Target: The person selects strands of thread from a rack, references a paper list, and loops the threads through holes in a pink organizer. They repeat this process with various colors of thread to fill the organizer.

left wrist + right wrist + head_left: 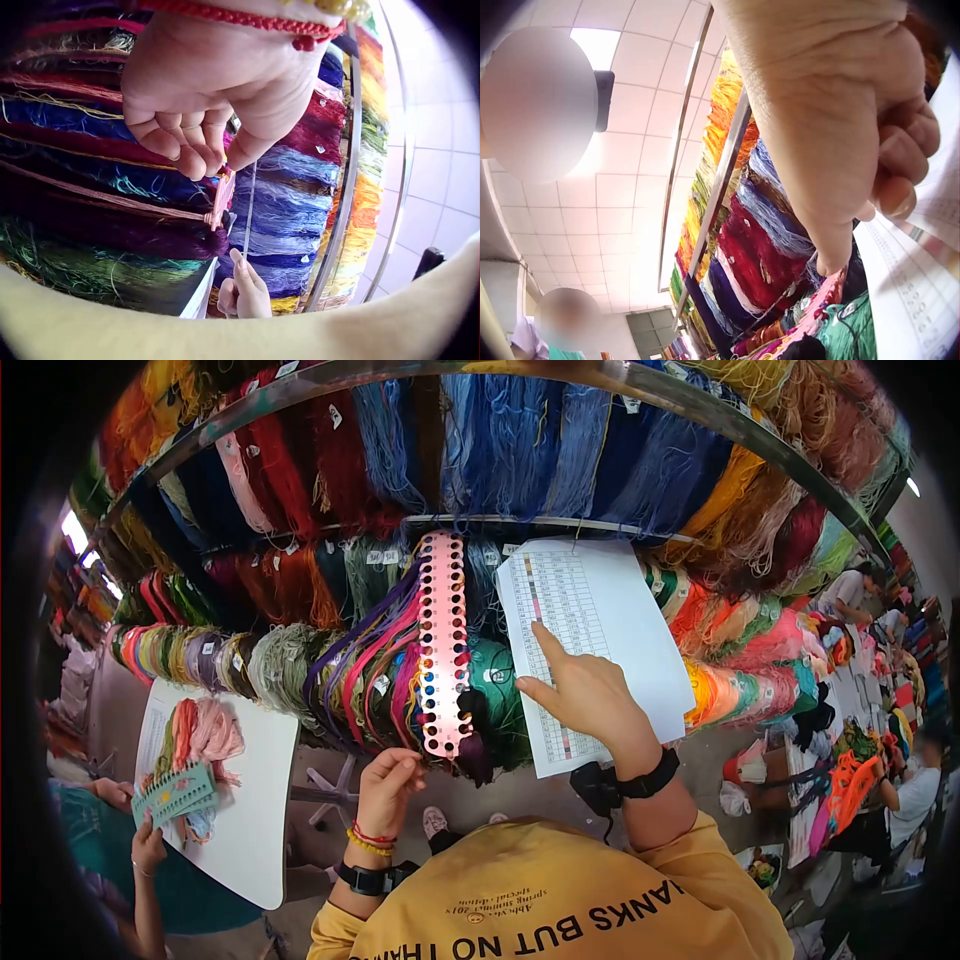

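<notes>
A pink thread card [442, 645] with punched holes along both edges lies lengthwise over hanging thread, with colored strands [385, 630] looped through its left side. My left hand [388, 788] is at its lower end. In the left wrist view the thumb and forefinger pinch a thread right beside the card's tip [219, 202]; the pinched thread is mostly hidden. My right hand [585, 695] lies over a printed chart [575, 590], its index finger extended onto the colored column and its thumb held out. In the right wrist view, its other fingers [896, 169] are curled.
Thread hanks [540, 445] hang from curved metal rails [480, 368], with more bundles [275, 665] below. On the left, a person holds a green thread card [178, 792] over a white table [255, 840]. Other people work at a table on the right.
</notes>
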A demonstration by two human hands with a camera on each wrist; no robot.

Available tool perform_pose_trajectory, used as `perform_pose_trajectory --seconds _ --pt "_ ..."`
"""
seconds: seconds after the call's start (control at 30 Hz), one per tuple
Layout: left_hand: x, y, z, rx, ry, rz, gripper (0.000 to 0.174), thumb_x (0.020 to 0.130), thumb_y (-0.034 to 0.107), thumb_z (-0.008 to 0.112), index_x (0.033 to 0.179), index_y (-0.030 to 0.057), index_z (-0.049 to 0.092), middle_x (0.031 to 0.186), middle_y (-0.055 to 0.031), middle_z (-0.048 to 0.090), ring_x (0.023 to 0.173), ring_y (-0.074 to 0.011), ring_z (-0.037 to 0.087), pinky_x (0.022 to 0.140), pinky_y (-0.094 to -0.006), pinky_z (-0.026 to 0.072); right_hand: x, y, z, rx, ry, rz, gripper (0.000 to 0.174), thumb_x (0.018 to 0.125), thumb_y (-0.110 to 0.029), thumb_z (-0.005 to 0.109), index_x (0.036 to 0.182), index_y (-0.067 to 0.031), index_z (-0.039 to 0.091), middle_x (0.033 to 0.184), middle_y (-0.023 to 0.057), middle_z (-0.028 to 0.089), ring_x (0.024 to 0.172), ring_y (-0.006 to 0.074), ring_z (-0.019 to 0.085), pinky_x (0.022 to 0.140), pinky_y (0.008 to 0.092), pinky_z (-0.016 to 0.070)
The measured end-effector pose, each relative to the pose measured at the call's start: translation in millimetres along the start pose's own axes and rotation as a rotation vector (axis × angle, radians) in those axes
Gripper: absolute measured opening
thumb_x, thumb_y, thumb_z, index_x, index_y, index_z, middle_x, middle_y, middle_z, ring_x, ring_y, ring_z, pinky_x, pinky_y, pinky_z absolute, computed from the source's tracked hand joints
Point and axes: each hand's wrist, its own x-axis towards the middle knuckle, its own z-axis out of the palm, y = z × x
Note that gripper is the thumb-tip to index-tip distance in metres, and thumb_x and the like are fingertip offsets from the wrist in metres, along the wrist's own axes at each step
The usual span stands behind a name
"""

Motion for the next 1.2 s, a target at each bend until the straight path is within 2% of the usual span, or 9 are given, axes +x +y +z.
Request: perform_pose_trajectory --seconds 0.27,0.37,0.53,0.87,1.07,1.17,1.2 --pt "-3 -2 -1 -0.001 0.004 0.001 0.012 0.085 0.009 0.056 0.093 0.001 0.058 0.076 -0.0048 0.059 0.065 -0.0118 0.056 0.061 -0.022 0.0449 -9 3 4 0.025 -0.007 -0.021 0.062 0.081 -0.039 0.055 0.128 -0.0021 0.036 0.066 0.0181 0.061 0.061 0.0338 0.061 0.058 0.0421 0.0472" --pt "-4 -3 -1 0.003 0.007 -0.008 0.012 0.085 0.009 0.056 0.093 0.0011 0.058 0.075 -0.0048 0.059 0.065 -0.0117 0.056 0.061 -0.022 0.045 -13 5 5 0.006 -0.01 -0.025 0.064 0.081 -0.04 0.054 0.13 -0.0035 0.036 0.064 0.0142 0.06 0.061 0.0321 0.06 0.056 0.0406 0.0457" --pt "-6 -3 3 0.018 0.024 -0.02 0.01 0.084 0.01 0.057 0.089 0.0024 0.059 0.073 -0.0034 0.058 0.064 -0.0107 0.054 0.059 -0.022 0.0453 -16 6 8 0.014 0.004 -0.045 0.062 0.081 -0.039 0.055 0.13 -0.0043 0.037 0.063 0.0138 0.06 0.061 0.0318 0.06 0.056 0.0409 0.0455" --pt "-10 -5 4 0.005 0.02 -0.023 0.012 0.085 0.009 0.055 0.094 0.0011 0.059 0.076 -0.004 0.059 0.064 -0.0111 0.056 0.061 -0.0214 0.0455 -25 1 2 0.022 -0.032 -0.036 0.06 0.08 -0.039 0.056 0.127 -0.0055 0.04 0.062 0.0144 0.06 0.06 0.0324 0.059 0.055 0.0412 0.0452" --pt "-8 -5 9 0.021 0.015 -0.038 0.013 0.085 0.01 0.055 0.094 0.0013 0.058 0.076 -0.0032 0.058 0.064 -0.0102 0.055 0.061 -0.0213 0.0444 -43 -3 -14 0.044 0.011 -0.177 0.056 0.081 -0.04 0.055 0.121 -0.0029 0.045 0.056 0.0147 0.058 0.054 0.0324 0.058 0.052 0.0412 0.0448" --pt "-6 -4 11 0.026 0.023 -0.05 0.013 0.085 0.01 0.056 0.094 0.0016 0.058 0.075 -0.0028 0.058 0.064 -0.0098 0.055 0.061 -0.0212 0.044 -51 -6 -26 0.055 0.087 -0.228 0.054 0.078 -0.037 0.059 0.121 -0.0057 0.048 0.049 0.0109 0.052 0.048 0.0297 0.055 0.048 0.0382 0.041" --pt "-5 -4 12 0.022 0.022 -0.053 0.013 0.085 0.01 0.056 0.094 0.0017 0.058 0.075 -0.0027 0.058 0.064 -0.0097 0.055 0.06 -0.0212 0.0438 -53 -9 -32 0.059 0.072 -0.218 0.054 0.079 -0.038 0.058 0.12 -0.0046 0.048 0.051 0.0125 0.053 0.05 0.0308 0.055 0.049 0.0395 0.0418"
